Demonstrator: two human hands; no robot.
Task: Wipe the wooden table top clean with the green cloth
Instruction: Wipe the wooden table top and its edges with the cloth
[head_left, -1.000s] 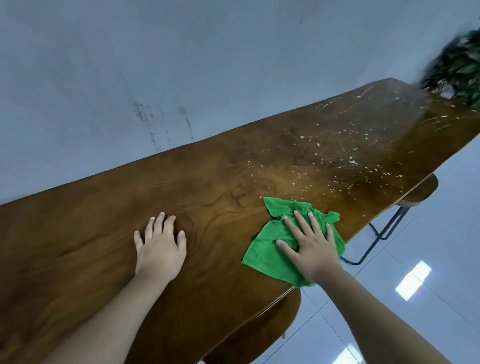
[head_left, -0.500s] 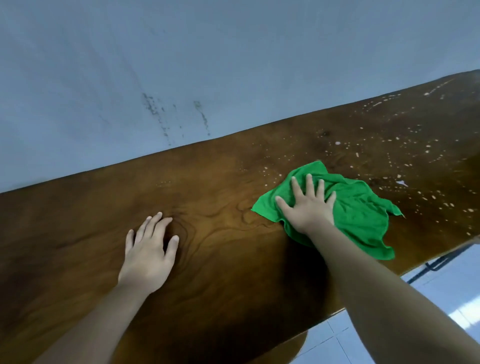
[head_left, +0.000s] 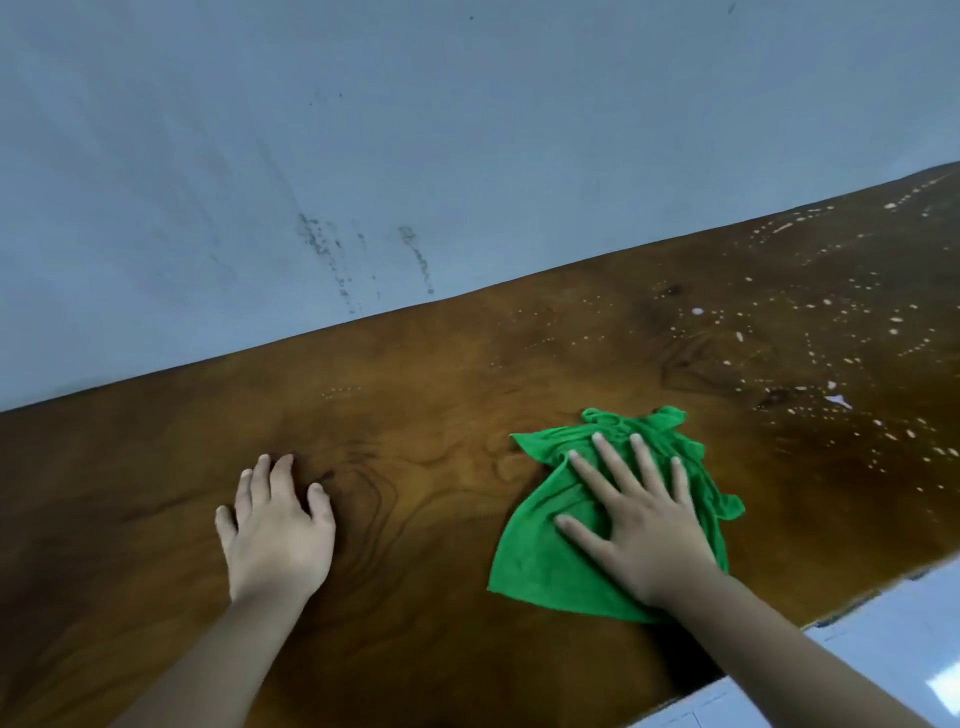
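Head view, left to right. I see my left hand (head_left: 278, 540) pressed palm-down on the bare wooden table top (head_left: 426, 649), fingers loosely together and gripping nothing. Well to its right, my right hand (head_left: 641, 530) lies flat on the green cloth (head_left: 535, 566), fingers splayed wide and pinning it rather than clutching it. The cloth rests crumpled near the table's front edge. Further right, pale specks (head_left: 810, 332) dot the wood. A grey wall (head_left: 363, 130) with dark streaks (head_left: 322, 249) runs along the table's far edge.
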